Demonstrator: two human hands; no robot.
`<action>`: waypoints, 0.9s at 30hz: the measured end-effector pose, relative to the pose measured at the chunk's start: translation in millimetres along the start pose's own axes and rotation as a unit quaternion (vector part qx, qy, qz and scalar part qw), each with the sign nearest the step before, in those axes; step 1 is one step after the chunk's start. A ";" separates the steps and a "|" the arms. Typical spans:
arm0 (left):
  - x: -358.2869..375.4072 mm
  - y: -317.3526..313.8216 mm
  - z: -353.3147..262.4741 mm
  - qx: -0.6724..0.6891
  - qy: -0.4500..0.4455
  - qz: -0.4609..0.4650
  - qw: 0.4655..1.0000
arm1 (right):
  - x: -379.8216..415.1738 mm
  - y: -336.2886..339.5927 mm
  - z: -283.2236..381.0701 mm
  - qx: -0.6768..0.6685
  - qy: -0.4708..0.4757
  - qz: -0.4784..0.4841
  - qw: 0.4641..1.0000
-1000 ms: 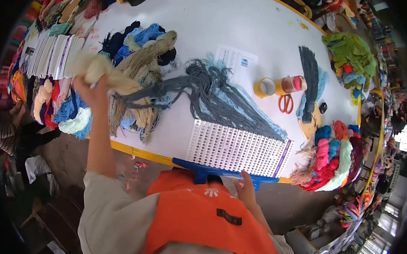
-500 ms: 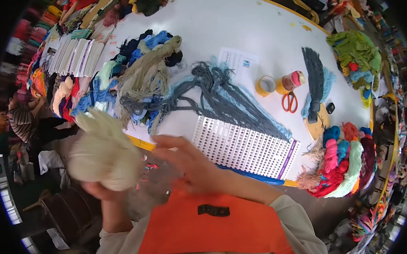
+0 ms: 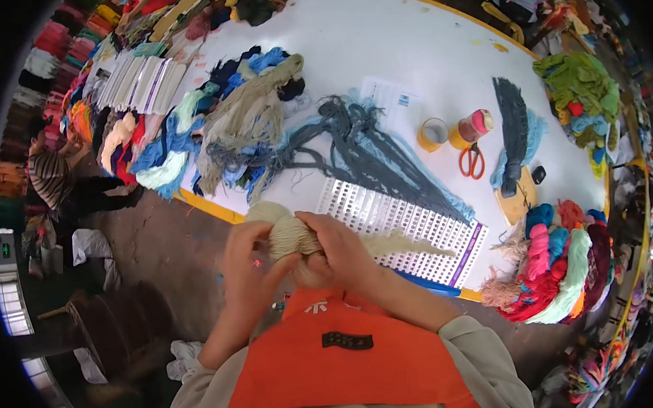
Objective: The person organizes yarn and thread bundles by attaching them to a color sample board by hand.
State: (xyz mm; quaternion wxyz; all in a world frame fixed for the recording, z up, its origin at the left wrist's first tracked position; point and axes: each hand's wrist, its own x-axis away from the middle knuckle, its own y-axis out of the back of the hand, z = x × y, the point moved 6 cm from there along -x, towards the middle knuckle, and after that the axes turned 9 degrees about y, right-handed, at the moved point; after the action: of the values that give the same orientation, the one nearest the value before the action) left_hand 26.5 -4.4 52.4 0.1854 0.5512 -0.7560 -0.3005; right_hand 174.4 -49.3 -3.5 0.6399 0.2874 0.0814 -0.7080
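A cream yarn hank [image 3: 293,237] is bunched between my two hands, in front of the orange apron. My left hand [image 3: 250,261] wraps round its left side, with the thumb underneath. On the other side my right hand [image 3: 344,249] grips it, fingers curled over the yarn. A loose cream tail reaches out past my right hand, over the white perforated card [image 3: 386,219] at the table's near edge. Long dark grey and light blue strands [image 3: 372,157] lie just beyond, their ends on the card.
Beige and blue hanks [image 3: 245,127] are heaped to the left. Tape rolls [image 3: 433,134], orange-handled scissors [image 3: 472,161] and a dark grey bundle [image 3: 512,131] lie to the right. Coloured hanks [image 3: 551,259] hang over the near right corner. A person [image 3: 55,170] is at the far left.
The cream hank has come from the left to in front of my chest. My right hand, free before, now grips it too, and a tail trails to the right.
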 end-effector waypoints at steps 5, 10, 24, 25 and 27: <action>4.8 -15.7 25.0 0.013 0.074 0.068 0.995 | -13.8 6.3 32.7 0.110 0.120 0.054 0.985; -8.7 -18.8 39.7 0.330 0.200 0.183 0.904 | -25.3 28.2 48.3 0.102 0.049 0.019 0.993; -17.8 148.6 120.9 0.422 0.087 -0.087 0.898 | -98.6 -117.1 135.1 0.048 0.134 0.090 0.986; -14.8 150.4 123.2 0.441 0.092 -0.064 0.891 | -101.5 -138.5 134.4 0.085 0.124 0.090 0.985; -6.7 162.2 134.6 0.495 0.119 -0.029 0.860 | -104.8 -163.9 116.8 0.110 0.123 0.077 0.983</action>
State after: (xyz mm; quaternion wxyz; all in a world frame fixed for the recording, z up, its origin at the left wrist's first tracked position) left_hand -170.7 69.9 58.5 -0.0320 0.6232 -0.7613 0.1759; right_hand -15.5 11.8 104.6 0.6424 0.4462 0.0588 -0.6203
